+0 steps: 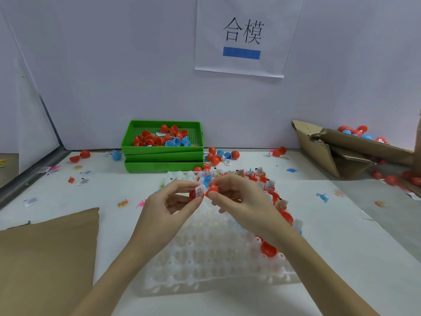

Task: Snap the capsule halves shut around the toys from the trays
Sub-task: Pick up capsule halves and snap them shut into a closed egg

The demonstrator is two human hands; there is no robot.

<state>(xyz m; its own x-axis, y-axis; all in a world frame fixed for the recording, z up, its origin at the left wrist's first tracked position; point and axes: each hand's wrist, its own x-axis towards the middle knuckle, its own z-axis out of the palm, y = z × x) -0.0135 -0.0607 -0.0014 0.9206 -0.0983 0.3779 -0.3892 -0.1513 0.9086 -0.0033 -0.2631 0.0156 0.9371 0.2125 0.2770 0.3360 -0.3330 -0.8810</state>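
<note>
red plastic, two capsule halves brought mouth to mouth above the far middle of the white table. left hand [175,199] pinching the filled red half [194,194], a white printed toy packet [199,192] poking from its opening; right hand [237,197] pinching the red cap half [213,189] just beside it, rims apparently touching at an angle, not yet seated. closing step in hand; next move likely calls for tucking the packet fully inside, squaring the rims and pressing until the snap. both halves glossy, rounded, small enough to vanish between fingertips. directly beneath, a translucent white cavity tray [205,258], red halves with packets lining its far and right edges. stacked green trays [163,159] of loose halves toward the table's far edge, a torn cardboard box [341,153] at the far right corner.
</note>
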